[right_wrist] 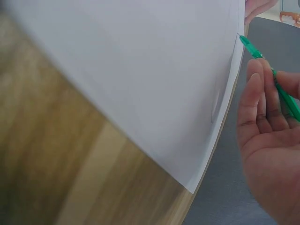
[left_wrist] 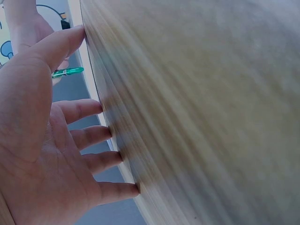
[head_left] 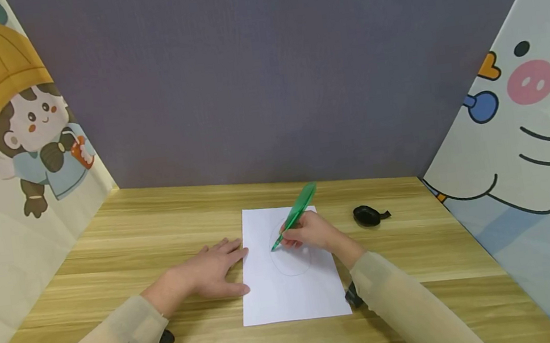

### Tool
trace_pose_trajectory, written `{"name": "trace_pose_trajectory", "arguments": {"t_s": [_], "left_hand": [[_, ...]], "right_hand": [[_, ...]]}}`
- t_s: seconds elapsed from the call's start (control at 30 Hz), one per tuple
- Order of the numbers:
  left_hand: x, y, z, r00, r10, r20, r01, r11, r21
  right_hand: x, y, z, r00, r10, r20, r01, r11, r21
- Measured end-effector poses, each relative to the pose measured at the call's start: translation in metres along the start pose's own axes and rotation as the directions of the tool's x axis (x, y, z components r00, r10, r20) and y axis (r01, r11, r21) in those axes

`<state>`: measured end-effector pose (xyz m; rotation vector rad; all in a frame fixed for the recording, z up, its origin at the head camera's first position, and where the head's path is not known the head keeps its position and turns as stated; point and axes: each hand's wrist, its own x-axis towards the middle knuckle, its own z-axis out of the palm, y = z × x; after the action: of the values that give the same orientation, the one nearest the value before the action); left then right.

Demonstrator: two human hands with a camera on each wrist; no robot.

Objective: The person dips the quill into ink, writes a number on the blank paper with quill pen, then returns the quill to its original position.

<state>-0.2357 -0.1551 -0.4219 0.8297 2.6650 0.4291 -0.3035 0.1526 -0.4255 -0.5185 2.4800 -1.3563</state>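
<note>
A white sheet of paper [head_left: 270, 303] lies on the table with a thin oval outline drawn on it. My right hand [head_left: 310, 233] pinches a green pen [head_left: 300, 205] whose upper end is broad and feather-like. The pen's tip meets the paper at the left side of the oval. In the right wrist view, thumb and fingers hold the pen [right_wrist: 251, 48] near its lower part. Flat and spread, my left hand [head_left: 210, 274] rests on the table, its fingertips at the paper's left edge. The left wrist view shows those fingers [left_wrist: 89, 137] straight, with nothing held.
A small rounded black object [head_left: 367, 215] with a short tab lies on the wood-grain table [head_left: 167, 219], right of the paper. A dark grey panel [head_left: 253, 77] stands behind, with cartoon-printed panels on the left and right sides. Black pieces show under both wrists.
</note>
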Motion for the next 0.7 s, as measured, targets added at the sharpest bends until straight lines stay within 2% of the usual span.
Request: {"name": "trace_pose_trajectory", "arguments": {"t_s": [0.7], "left_hand": [[0.0008, -0.0015, 0.0008, 1.000, 0.008, -0.009, -0.008, 1.000, 0.012]], "right_hand": [[-0.0004, -0.0008, 0.0022, 1.000, -0.008, 0.015, 0.008, 1.000, 0.015]]}}
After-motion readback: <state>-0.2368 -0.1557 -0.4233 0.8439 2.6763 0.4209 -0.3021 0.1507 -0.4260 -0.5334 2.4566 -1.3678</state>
